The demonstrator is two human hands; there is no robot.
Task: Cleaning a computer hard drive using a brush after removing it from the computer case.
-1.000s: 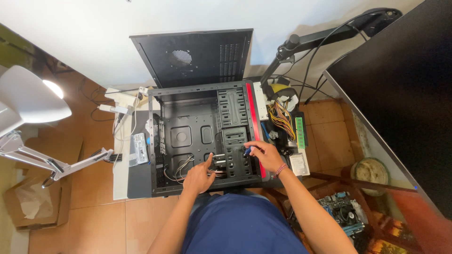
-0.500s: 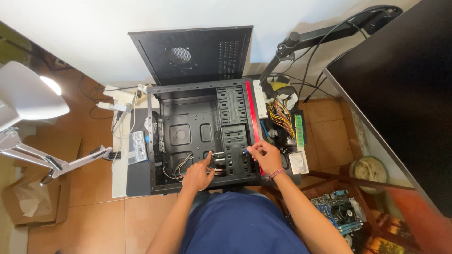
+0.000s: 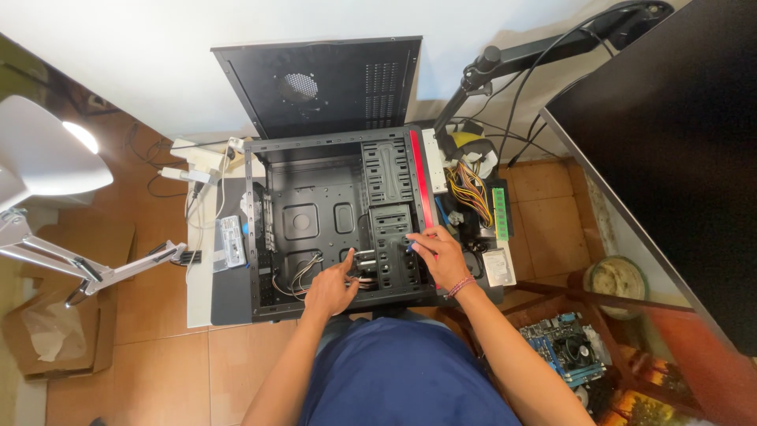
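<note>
— Left hand (image 3: 330,290) is seen reaching into the open black steel computer case (image 3: 315,213), forefinger stretched toward the small silver metal part (image 3: 364,258) at the foot of the black perforated drive cage (image 3: 392,237); the other fingers are loosely curled, with nothing clamped. Where is the other hand placed?

— Right hand (image 3: 436,256) is laid on the cage's right edge, beside the red front strip (image 3: 420,180). Its fingertips are pinched together around something small and bluish, too small to be identified. The case itself is lying on its side on the pale work surface (image 3: 199,292), with the detached black vented side panel (image 3: 323,83) propped against the wall behind it.

— How is a step like this judged to be done well?

— The cage should probably be steadied by the right hand while the silver part is guided by the left. The bundle of thin loose wires (image 3: 300,278) on the case floor is best kept away from the working spot, so nothing gets snagged or pinched.

— Anything else to be minded?

— The yellow and black power cables (image 3: 467,185) hang just outside the right wall, and sharp sheet-metal edges are likely; slow, light movements are advised. Light is supplied by the white desk lamp (image 3: 47,162) at the left.
</note>
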